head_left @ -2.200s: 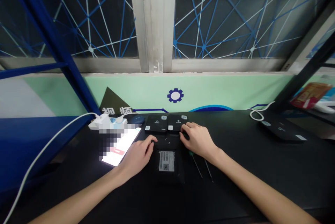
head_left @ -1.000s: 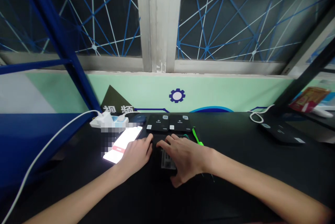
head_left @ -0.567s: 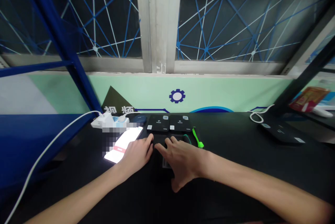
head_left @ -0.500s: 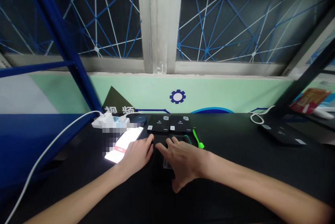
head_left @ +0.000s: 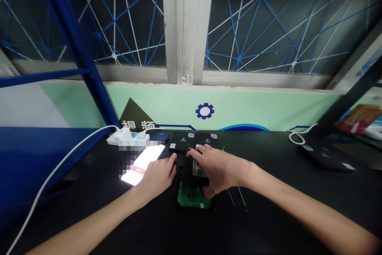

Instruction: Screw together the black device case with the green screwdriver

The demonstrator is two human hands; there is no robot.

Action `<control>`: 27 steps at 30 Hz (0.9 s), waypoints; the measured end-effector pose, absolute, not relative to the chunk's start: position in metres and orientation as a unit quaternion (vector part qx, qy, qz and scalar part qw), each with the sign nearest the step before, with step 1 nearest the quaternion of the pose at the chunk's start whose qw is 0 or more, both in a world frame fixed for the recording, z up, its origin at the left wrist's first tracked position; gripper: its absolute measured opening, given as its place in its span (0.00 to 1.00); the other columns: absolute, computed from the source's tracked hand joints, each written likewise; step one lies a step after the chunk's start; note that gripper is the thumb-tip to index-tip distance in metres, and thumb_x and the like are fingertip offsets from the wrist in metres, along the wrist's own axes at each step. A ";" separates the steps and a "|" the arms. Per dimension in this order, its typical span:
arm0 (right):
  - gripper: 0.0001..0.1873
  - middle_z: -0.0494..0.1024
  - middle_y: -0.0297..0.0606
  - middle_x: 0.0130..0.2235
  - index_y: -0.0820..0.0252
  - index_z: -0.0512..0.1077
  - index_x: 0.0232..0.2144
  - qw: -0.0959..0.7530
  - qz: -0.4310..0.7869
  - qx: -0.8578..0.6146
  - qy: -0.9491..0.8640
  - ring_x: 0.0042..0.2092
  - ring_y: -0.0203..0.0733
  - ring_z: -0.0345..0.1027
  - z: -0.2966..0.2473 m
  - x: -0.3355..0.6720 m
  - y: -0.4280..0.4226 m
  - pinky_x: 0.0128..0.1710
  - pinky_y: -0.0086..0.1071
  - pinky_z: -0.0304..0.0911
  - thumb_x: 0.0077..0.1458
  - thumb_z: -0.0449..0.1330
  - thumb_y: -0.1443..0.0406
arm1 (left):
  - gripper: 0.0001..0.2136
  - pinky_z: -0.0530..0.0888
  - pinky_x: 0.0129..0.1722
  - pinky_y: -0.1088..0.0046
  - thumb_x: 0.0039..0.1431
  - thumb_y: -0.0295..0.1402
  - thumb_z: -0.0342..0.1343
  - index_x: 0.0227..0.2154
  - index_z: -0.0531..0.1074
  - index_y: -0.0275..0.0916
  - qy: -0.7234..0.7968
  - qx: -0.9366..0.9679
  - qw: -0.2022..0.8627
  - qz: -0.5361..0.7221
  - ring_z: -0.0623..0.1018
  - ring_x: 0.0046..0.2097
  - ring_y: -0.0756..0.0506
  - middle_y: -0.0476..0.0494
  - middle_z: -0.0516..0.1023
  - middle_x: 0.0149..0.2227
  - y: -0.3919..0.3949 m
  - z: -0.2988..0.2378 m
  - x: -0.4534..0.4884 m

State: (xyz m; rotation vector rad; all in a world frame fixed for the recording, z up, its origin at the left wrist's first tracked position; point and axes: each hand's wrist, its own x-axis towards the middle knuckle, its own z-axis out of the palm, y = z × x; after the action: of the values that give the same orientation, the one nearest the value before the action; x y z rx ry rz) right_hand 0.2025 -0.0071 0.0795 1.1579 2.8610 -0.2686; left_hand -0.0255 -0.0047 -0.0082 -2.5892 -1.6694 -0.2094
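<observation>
My right hand (head_left: 216, 166) grips a black cover (head_left: 199, 169) with a pale printed label, thumb on the near side and fingers on the far edge. Below it, a green circuit board (head_left: 192, 198) lies exposed in a dark case. My left hand (head_left: 158, 173) rests on the table left of the board, index finger stretched forward and thumb apart, with nothing visible in it. Beside that hand lies a phone (head_left: 149, 155) with a bright screen. To the right of the board are two thin screwdriver-like shafts (head_left: 242, 199), partly hidden by my right arm.
Two black boxes (head_left: 181, 140) stand behind my hands, the right one partly covered. At the left are a white power strip (head_left: 115, 139) with plugs, a white cable (head_left: 59, 163) and a dark mouse (head_left: 160, 137). Another black box (head_left: 326, 157) lies far right.
My right hand has moved slightly right and away from me with the cover, uncovering the green circuit board. The thin shafts now show. My left hand stays nearly in place.
</observation>
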 end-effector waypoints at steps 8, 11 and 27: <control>0.45 0.68 0.46 0.44 0.60 0.62 0.52 0.028 -0.057 0.417 0.907 0.44 0.56 0.63 0.076 0.210 0.036 0.38 0.42 0.63 0.33 0.72 0.53 | 0.07 0.61 0.24 0.72 0.69 0.31 0.43 0.46 0.63 0.40 -0.532 -0.843 0.032 -0.078 0.78 0.28 0.42 0.47 0.76 0.28 -0.004 -0.011 -0.026; 0.42 0.68 0.44 0.43 0.59 0.62 0.50 0.017 -0.061 0.419 0.906 0.44 0.54 0.63 0.074 0.208 0.054 0.37 0.39 0.61 0.34 0.72 0.53 | 0.06 0.59 0.24 0.72 0.69 0.31 0.44 0.46 0.63 0.40 -0.530 -0.843 0.040 -0.077 0.77 0.28 0.42 0.48 0.76 0.28 -0.005 -0.011 -0.026; 0.35 0.68 0.41 0.39 0.58 0.61 0.45 0.025 -0.079 0.403 0.911 0.41 0.50 0.63 0.065 0.206 0.091 0.32 0.33 0.56 0.35 0.70 0.56 | 0.04 0.54 0.23 0.72 0.68 0.31 0.44 0.43 0.62 0.41 -0.524 -0.847 0.027 -0.089 0.76 0.27 0.43 0.50 0.75 0.27 -0.004 -0.012 -0.028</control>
State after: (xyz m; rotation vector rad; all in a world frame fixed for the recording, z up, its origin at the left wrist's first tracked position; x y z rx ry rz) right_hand 0.2058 0.0907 0.0652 1.2472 2.8180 -0.2447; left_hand -0.0277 -0.0042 -0.0117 -2.6144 -1.6189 -0.2751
